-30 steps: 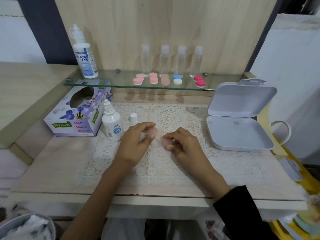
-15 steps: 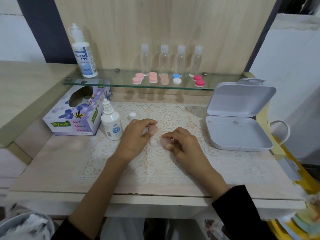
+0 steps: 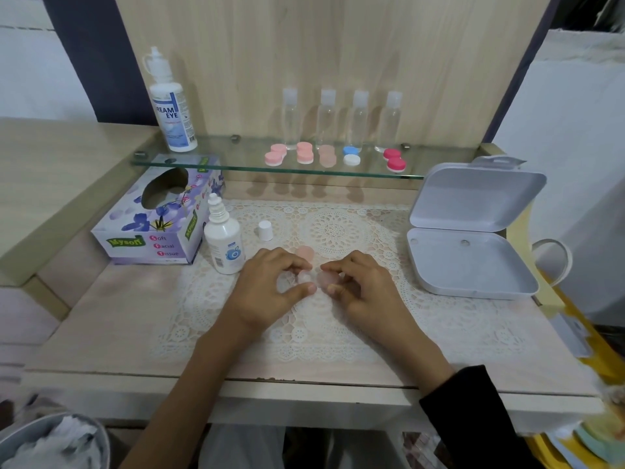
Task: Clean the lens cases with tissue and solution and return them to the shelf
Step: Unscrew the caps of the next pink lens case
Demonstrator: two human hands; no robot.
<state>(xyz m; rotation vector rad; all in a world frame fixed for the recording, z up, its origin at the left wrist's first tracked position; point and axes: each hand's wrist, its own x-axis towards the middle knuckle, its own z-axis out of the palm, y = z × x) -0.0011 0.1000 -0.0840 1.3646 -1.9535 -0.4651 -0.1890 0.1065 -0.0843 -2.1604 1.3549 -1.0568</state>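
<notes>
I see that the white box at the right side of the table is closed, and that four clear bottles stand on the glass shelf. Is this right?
Not quite. The head view shows the white box open, not closed: its lid is raised behind the base. The four clear bottles do stand on the glass shelf.

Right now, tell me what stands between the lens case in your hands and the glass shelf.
Nothing tall. Only a pink lid and a white cap lie on the mat between the lens case and the glass shelf.
</notes>
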